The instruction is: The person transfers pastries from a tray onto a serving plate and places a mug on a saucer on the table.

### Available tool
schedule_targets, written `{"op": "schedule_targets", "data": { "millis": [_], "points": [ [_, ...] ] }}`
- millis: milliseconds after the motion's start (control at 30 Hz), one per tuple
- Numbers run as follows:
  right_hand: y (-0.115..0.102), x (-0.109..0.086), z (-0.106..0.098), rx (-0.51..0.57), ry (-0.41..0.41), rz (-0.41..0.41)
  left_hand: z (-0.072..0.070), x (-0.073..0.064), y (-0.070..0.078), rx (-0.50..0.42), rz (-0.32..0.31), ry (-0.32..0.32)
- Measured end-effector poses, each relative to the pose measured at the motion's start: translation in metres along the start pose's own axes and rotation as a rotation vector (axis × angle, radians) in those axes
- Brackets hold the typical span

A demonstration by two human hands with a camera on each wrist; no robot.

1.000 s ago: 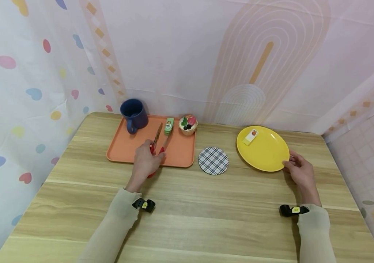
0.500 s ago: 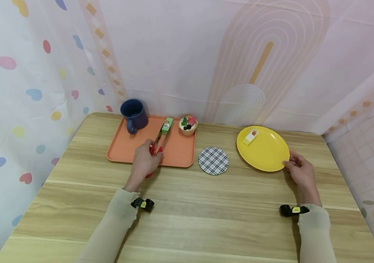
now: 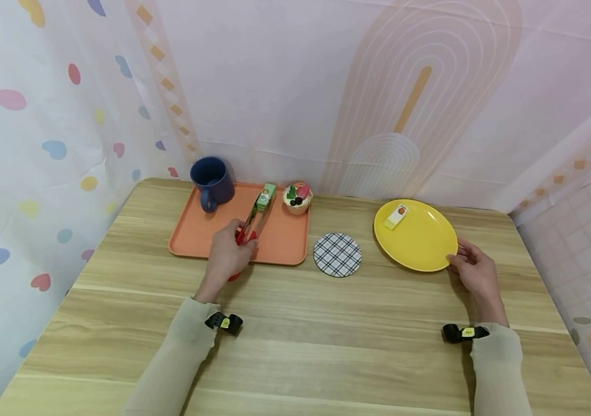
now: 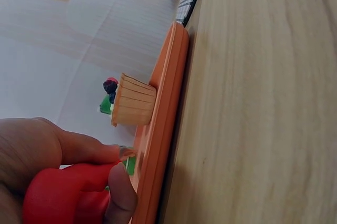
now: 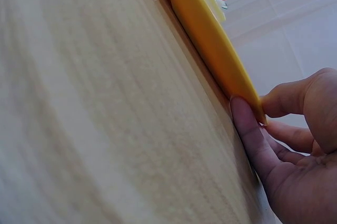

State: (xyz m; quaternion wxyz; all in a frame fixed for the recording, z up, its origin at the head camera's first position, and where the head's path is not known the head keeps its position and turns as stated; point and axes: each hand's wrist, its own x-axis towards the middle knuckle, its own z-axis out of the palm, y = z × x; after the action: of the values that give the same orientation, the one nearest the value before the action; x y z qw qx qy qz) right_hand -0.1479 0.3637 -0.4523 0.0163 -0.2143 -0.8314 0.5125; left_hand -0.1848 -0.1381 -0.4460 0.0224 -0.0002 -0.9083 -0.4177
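In the head view my left hand (image 3: 226, 254) grips red-handled tongs (image 3: 245, 236) over the front of the orange tray (image 3: 285, 249). The tong tips pinch a small green cake slice (image 3: 266, 197) near the tray's back edge; whether it is lifted, I cannot tell. The left wrist view shows thumb and finger around the red handle (image 4: 68, 190), with the green slice mostly hidden behind them. My right hand (image 3: 474, 273) pinches the near right rim of a yellow plate (image 3: 422, 245), thumb on top and fingers underneath. A yellow-and-white cake slice (image 3: 396, 216) lies on that plate.
A blue mug (image 3: 212, 184) stands at the tray's back left corner. Close to the green slice, at the back right, sits a fruit-topped cupcake (image 3: 297, 200). A round checked coaster (image 3: 337, 255) lies between tray and plate. Fabric hangs behind the table (image 3: 347, 341).
The tong arms, apart on either side of the green slice a second ago, have closed on it. My left hand has shifted very slightly left. The right hand and plate have stayed still.
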Motion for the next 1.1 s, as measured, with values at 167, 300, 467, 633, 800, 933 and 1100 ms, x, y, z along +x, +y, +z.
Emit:
{"op": "schedule_targets", "data": {
  "millis": [167,300,467,633,800,933,1100],
  "points": [
    [0.000,0.001,0.000,-0.006,-0.001,-0.007,-0.001,0.000,0.002,-0.018,0.010,0.010],
    [0.000,0.001,0.000,0.002,0.000,-0.002,-0.002,0.000,0.003,-0.025,0.015,0.011],
    [0.001,0.000,0.000,0.008,-0.007,-0.007,-0.003,-0.002,0.005,-0.039,0.030,0.015],
    [0.001,-0.001,0.000,0.005,-0.008,-0.012,-0.005,-0.002,0.008,-0.050,0.050,0.026],
    [0.001,-0.001,0.000,0.002,-0.009,-0.004,-0.007,-0.003,0.011,-0.045,0.043,0.023],
    [0.000,-0.001,0.000,-0.002,-0.006,0.002,-0.009,-0.004,0.015,-0.035,0.040,0.025],
    [0.000,-0.001,0.000,-0.019,-0.004,0.005,-0.011,-0.005,0.018,-0.032,0.057,0.026]
  ]
}}
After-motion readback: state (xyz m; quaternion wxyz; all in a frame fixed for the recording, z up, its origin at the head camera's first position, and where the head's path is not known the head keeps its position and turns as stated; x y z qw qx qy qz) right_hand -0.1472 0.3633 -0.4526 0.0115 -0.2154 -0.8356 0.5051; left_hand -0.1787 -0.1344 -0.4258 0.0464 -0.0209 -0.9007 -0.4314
